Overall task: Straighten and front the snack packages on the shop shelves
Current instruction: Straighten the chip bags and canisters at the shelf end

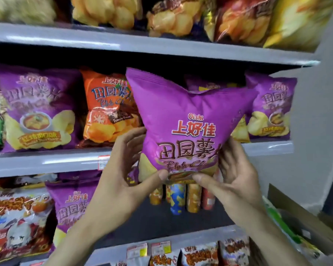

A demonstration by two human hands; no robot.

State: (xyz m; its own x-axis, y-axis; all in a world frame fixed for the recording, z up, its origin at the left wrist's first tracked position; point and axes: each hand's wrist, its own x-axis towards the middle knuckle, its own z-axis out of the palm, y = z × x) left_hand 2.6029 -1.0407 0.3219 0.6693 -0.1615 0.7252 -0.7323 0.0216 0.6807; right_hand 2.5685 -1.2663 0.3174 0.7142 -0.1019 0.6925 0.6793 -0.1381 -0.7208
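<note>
both hands hold a purple chip bag (pixel 186 120) upright in front of the middle shelf (pixel 46 162); the left hand (pixel 123 181) grips its lower left edge with the thumb pressed to the bottom seam and fingers curled behind, and the right hand (pixel 233 181) pinches the lower right corner the same way. an orange chip bag (pixel 106 110) stands on that shelf just left of it, with a second purple bag (pixel 37 108) further left and another purple bag (pixel 273 106) at the right end.
</note>
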